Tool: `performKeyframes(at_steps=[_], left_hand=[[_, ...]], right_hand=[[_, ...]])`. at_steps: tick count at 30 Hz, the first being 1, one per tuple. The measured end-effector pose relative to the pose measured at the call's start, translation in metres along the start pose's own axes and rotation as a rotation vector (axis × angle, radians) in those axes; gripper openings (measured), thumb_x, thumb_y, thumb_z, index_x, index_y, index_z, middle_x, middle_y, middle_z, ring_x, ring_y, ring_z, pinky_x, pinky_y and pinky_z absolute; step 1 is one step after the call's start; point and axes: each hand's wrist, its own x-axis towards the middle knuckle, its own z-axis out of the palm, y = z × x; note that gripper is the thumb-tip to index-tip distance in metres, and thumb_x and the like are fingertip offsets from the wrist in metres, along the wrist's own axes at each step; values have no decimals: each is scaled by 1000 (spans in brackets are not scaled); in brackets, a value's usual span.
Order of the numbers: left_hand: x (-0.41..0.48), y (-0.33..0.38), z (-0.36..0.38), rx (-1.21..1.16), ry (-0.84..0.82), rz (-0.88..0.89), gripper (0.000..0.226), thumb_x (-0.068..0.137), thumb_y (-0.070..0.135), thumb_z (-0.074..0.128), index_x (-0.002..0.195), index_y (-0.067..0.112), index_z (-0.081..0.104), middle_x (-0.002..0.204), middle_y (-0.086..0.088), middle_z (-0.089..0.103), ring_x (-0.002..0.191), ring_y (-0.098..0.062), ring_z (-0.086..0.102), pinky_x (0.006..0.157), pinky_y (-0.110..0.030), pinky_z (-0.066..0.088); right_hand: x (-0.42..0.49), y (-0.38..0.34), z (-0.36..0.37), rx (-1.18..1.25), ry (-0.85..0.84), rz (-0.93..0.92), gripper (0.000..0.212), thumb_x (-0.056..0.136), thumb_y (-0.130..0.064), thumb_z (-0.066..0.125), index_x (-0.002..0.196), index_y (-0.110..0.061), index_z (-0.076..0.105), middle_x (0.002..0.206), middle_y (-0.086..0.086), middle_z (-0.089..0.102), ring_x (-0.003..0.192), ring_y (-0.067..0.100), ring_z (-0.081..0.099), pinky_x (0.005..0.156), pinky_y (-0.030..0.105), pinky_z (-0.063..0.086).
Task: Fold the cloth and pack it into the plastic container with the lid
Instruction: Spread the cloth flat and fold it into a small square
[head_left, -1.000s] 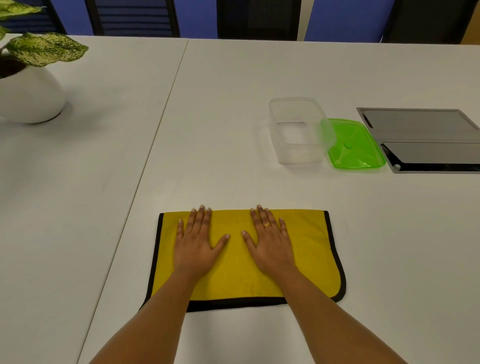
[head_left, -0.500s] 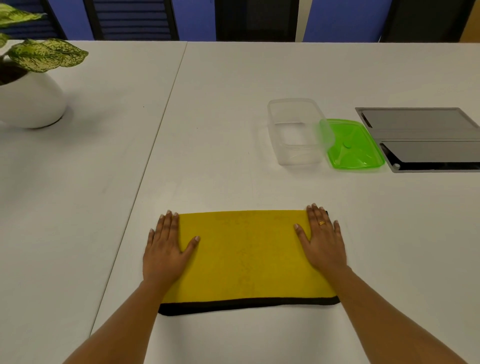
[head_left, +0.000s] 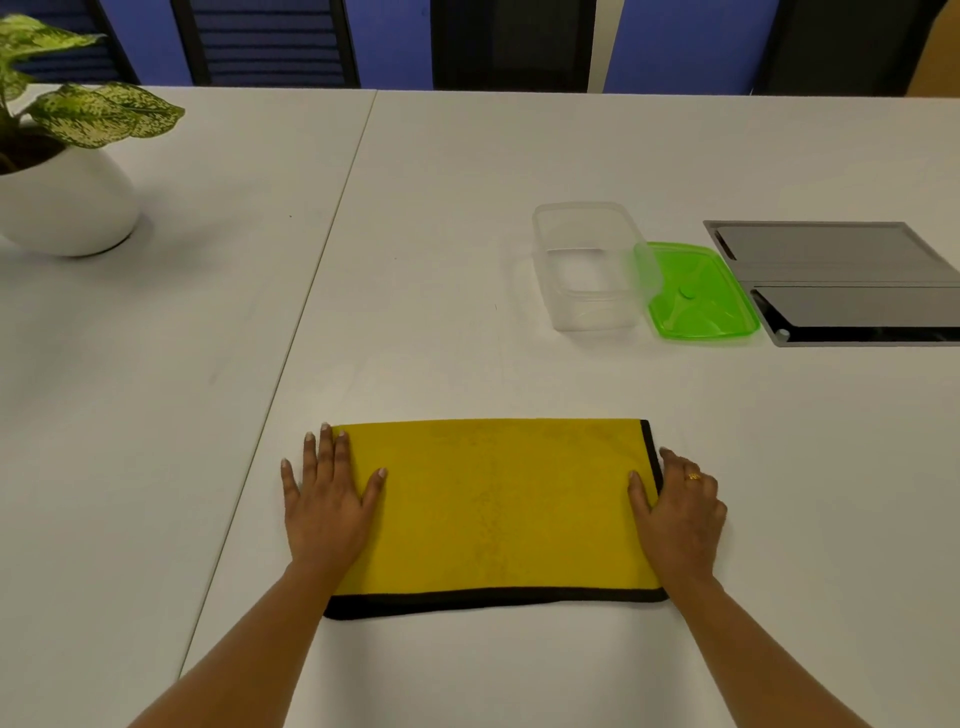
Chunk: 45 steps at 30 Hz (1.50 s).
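Soft, even light from overhead keeps the white table (head_left: 467, 270) bright, with a dull sheen (no hard glare) well beyond the fingertips. Shadows are faint: a soft pool under the pot (head_left: 62, 208), far left of the left hand (head_left: 324, 504). Between the thumbs the cloth (head_left: 493, 509) looks flat, its weave lost to slight softness. The table seam (head_left: 311, 291) left of those fingers curves a little. The container (head_left: 587, 270), beyond the right hand (head_left: 680, 512), looks smeared.

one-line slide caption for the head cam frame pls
Left hand flat on one end of the folded yellow cloth, right hand at the other; open clear container and green lid beyond.
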Motion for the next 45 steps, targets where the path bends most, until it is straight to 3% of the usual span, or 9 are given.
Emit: performKeyframes(at_steps=[10, 14, 19, 27, 31, 34, 37, 43, 45], left_hand=[[-58, 67, 23, -14, -90, 325, 79, 73, 72, -18, 140, 31, -18, 150, 3, -27, 140, -22, -25, 112, -38, -24], [-71, 77, 14, 128, -111, 456, 70, 89, 57, -7, 145, 30, 25, 154, -4, 24, 140, -32, 25, 112, -45, -13], [-70, 77, 26, 134, -221, 490, 67, 76, 67, -14, 137, 41, -22, 154, 2, -24, 136, -30, -29, 112, -54, -17], [-81, 118, 22, 87, -415, 600, 68, 92, 57, 32, 148, 33, 2, 159, 0, -12, 145, -23, -15, 115, -53, -6], [-82, 136, -4, -331, -548, 419, 53, 93, 41, 49, 140, 19, 39, 157, -5, 19, 145, -21, 15, 116, -37, 16], [-77, 146, -35, -864, -564, 106, 38, 93, 33, 52, 124, 10, 57, 133, -11, 55, 123, -23, 51, 93, -28, 40], [-64, 150, -66, -1326, -605, -176, 38, 94, 32, 51, 119, 4, 57, 112, -13, 63, 102, -24, 60, 78, -31, 49], [-54, 122, -101, -1456, -325, -233, 31, 83, 6, 67, 107, -12, 61, 83, -20, 66, 54, -17, 69, 53, -20, 58], [-53, 108, -102, -1399, -272, -251, 28, 82, -1, 66, 108, -11, 61, 88, -23, 67, 53, -17, 68, 50, -18, 57]], right_hand=[[-5, -1, -21, 282, -218, 357, 58, 81, -38, 68, 124, -6, 47, 124, 20, 56, 116, 37, 50, 96, 51, 43], [0, -2, -29, 397, -350, 375, 46, 85, -30, 65, 120, -1, 55, 122, 20, 60, 110, 36, 55, 90, 44, 46], [0, 1, -40, 545, -280, 389, 40, 84, -24, 67, 114, 1, 60, 117, 22, 62, 107, 37, 56, 87, 41, 46], [10, 16, -80, 561, -98, 416, 32, 83, -22, 68, 106, 0, 64, 110, 22, 66, 100, 36, 58, 77, 35, 43], [7, -5, -100, 568, -108, 354, 27, 83, -23, 68, 102, -3, 67, 105, 18, 68, 87, 30, 58, 76, 34, 45], [-8, -38, -107, 609, -187, 285, 25, 81, -21, 69, 101, -7, 70, 104, 15, 70, 94, 30, 62, 84, 37, 49], [-35, -77, -103, 618, -250, 149, 22, 80, -16, 68, 101, -10, 71, 99, 10, 72, 85, 19, 61, 78, 24, 45], [-85, -136, -85, 645, -348, -116, 18, 83, -20, 65, 99, -16, 72, 82, -3, 66, 67, 7, 55, 60, 16, 41], [-94, -144, -78, 672, -386, -152, 21, 85, -23, 64, 104, -17, 70, 87, -4, 67, 65, 1, 53, 54, 6, 38]])
